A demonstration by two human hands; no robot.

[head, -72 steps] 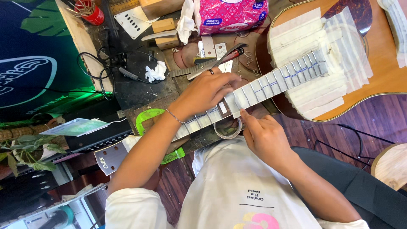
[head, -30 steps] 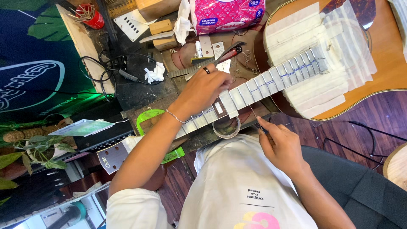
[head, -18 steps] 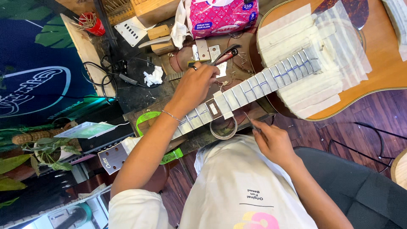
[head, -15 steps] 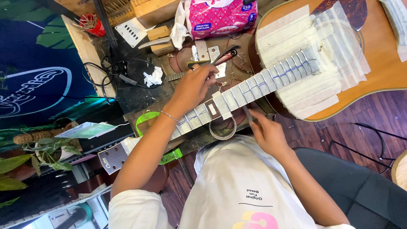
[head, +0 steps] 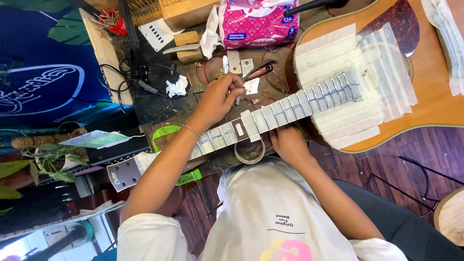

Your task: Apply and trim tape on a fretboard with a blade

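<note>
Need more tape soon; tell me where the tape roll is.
In the head view, the tape roll lies just below the guitar neck, beside the right hand.

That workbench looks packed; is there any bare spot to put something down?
Little. One dark patch of bench lies between the crumpled white tissue and the guitar neck. Around the left hand, metal plates, wood blocks and the pink tissue pack crowd together.
</note>
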